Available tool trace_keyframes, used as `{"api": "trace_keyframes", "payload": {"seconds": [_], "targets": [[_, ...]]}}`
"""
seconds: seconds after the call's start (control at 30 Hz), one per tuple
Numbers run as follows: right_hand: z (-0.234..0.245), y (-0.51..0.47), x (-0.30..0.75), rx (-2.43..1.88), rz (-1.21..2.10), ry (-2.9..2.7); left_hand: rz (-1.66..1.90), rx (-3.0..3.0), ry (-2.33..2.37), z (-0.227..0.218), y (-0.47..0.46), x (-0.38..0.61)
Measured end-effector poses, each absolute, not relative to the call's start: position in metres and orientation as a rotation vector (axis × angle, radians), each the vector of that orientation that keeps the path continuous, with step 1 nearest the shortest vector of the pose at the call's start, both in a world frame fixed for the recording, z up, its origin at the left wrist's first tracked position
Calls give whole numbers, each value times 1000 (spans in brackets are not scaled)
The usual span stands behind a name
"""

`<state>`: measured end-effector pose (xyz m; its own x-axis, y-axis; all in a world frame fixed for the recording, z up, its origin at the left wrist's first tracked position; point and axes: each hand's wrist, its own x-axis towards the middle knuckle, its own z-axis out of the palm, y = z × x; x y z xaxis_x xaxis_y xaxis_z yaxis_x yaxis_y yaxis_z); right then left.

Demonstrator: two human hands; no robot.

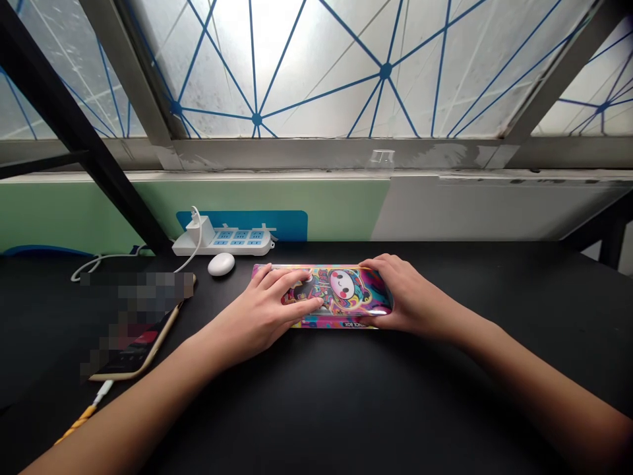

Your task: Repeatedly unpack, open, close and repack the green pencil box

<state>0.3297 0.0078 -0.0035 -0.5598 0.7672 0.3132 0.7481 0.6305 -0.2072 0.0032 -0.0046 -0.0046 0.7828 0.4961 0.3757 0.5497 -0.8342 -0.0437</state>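
A flat, rectangular tin pencil box (341, 290) lies lengthwise on the black desk, its lid printed with a bright multicoloured cartoon character. My left hand (262, 307) rests across its left half, with the fingers spread over the lid and the thumb along the front. My right hand (403, 293) wraps around the right end, fingers over the top and far side. Both hands hide parts of the lid and the box's ends.
To the left lie a gold-edged smartphone (138, 343) with a blurred screen and its yellow-striped cable (84, 419), a white oval earbud case (221, 264) and a white power strip (222, 241). A clear glass (382, 160) stands on the window ledge.
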Motion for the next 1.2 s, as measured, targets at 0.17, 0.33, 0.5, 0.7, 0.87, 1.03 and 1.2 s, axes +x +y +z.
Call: {"api": "trace_keyframes", "payload": {"seconds": [0.17,0.33,0.5,0.7,0.87,1.03,1.2], "targets": [[-6,10,332,-1194,61,-2481,-575,-2852,-841,-4,-2,0],[-5,11,333,-1167,33,-2480,-539,-2813,-838,-5,-1,0],[-3,10,332,-1175,38,-2472,-580,-2808,-821,-4,0,1],[1,8,330,-1167,-6,-2460,-519,-2780,-933,-5,-1,-4],[-1,6,328,-1148,-97,-2460,-558,-2688,-1225,-4,4,-13],[-3,6,333,-1074,-133,-2476,-655,-2682,-1069,-2,6,-14],[3,4,336,-1077,-82,-2363,-687,-2556,-920,-6,5,-10]]}}
